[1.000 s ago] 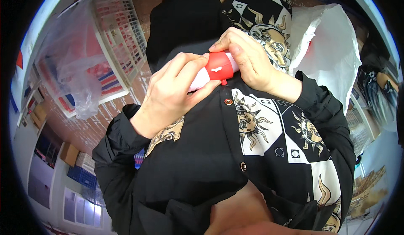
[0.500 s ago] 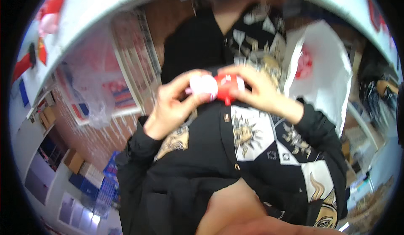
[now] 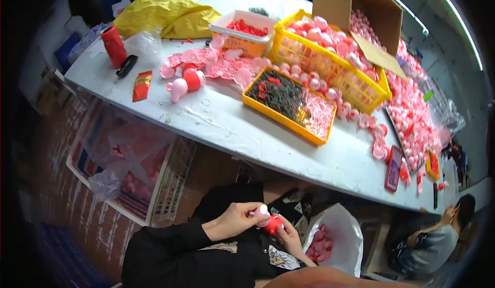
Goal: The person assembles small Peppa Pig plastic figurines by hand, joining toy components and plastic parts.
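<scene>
A small toy figure, with a pink-and-white part (image 3: 262, 210) and a rounded red part (image 3: 274, 224), is held between my two hands over my lap. My left hand (image 3: 233, 221) pinches the pink end between thumb and fingers. Around the red end, the fingers of my right hand (image 3: 291, 239) are closed. The two parts touch; whether they are joined I cannot tell. On the table above lies a similar pink-and-red figure (image 3: 186, 83). To the right of my hands stands a white bag (image 3: 346, 236) with pink-red pieces (image 3: 320, 246) inside.
The white table (image 3: 206, 128) bears a yellow basket (image 3: 330, 56) of pink balls, a yellow tray (image 3: 289, 125) of dark and pink small parts, a white tub (image 3: 242, 30) and a phone (image 3: 394, 169). A crate (image 3: 160, 195) stands left. Another person (image 3: 433, 241) sits at right.
The view has swung up, bringing the tabletop into sight and placing my hands lower in the picture. Both hands still hold the figure, now turned at a slant.
</scene>
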`<state>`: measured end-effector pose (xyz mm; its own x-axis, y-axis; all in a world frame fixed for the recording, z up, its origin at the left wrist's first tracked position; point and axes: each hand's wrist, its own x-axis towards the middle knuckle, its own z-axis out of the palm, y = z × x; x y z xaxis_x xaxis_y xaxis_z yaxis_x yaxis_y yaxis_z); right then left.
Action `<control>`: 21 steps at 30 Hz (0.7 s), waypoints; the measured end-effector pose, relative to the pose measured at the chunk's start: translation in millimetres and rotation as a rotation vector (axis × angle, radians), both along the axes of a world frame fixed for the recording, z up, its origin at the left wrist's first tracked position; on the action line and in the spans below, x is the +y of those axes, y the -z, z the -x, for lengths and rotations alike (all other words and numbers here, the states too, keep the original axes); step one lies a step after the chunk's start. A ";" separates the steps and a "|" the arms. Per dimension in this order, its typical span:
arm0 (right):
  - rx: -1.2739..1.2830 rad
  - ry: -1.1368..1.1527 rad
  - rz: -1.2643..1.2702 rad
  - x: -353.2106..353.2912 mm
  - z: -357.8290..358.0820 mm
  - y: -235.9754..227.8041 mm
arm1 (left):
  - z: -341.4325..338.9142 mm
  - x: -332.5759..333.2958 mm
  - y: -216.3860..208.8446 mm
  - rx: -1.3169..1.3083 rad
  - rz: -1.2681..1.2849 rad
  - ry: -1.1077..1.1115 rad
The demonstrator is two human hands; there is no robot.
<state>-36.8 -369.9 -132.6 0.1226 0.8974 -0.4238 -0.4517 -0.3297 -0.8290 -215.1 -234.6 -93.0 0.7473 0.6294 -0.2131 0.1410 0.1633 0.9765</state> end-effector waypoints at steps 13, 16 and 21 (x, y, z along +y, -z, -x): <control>-0.203 -0.135 0.228 11.8 -6.2 30.3 | 13.5 0.9 59.6 0.002 0.096 -0.167; -0.181 -0.119 0.233 14.3 2.7 27.4 | 21.8 2.4 57.6 0.002 0.107 -0.186; -0.233 -0.167 0.252 11.8 -1.0 33.1 | 27.1 9.9 77.4 -0.094 0.231 -0.088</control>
